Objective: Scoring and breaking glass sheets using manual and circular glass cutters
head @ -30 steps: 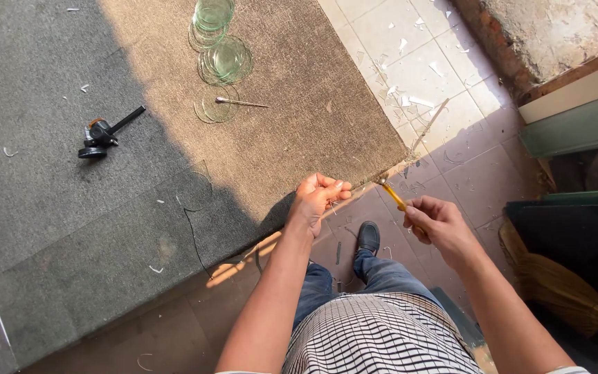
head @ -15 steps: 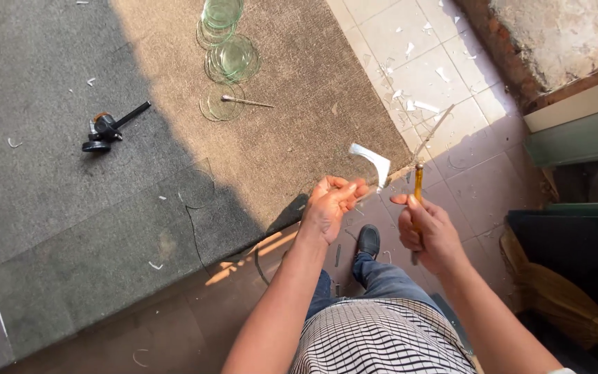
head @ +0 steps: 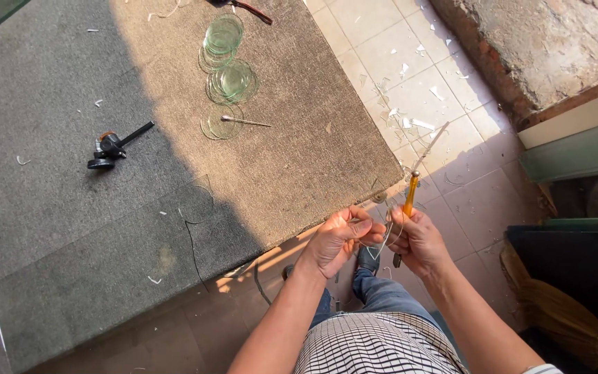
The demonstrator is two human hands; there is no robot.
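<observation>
The head view looks down at two bare hands held close together just past the edge of a carpet-covered table (head: 299, 159). The left hand (head: 337, 241) has its fingers curled and pinching one side of a thin, clear piece of glass (head: 387, 235). The right hand (head: 420, 239) pinches the other side of the glass piece, and its fingers are also wrapped around a yellow-handled glass cutter (head: 410, 197) that points up and away. The glass piece sits between the two hands, above the tiled floor (head: 410, 76) and in front of the person's knees. On the table, well apart from the hands, lie stacks of round glass discs (head: 228, 79), some in a pile and some spread out. A thin metal tool (head: 245, 122) lies on one disc. A small black tool (head: 113, 145) rests on the shaded part of the table. Little white glass bits are scattered on the floor tiles.
</observation>
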